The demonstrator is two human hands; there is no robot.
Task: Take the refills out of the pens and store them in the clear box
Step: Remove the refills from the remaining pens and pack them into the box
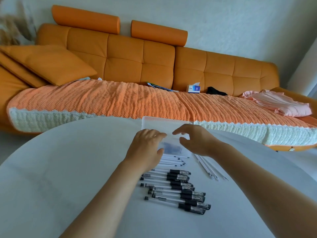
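A clear box (163, 125) with its lid up stands on the white table (60, 169) near the far edge. My left hand (145, 148) rests on the box's left side with fingers spread. My right hand (197, 140) hovers over its right side, fingers curled and apart, holding nothing I can see. Just in front of the box lie several white refills (173, 160) in a row. Closer to me sits a pile of several clear pens (175, 189) with black grips and caps. Three loose refills (209, 169) lie diagonally to the right.
An orange sofa (137, 66) with a knitted orange and white cover runs behind the table. On it are a tissue box (193, 88), a booklet (161, 86), a black item (216, 91), pink folded cloth (281, 103) and orange cushions (46, 64).
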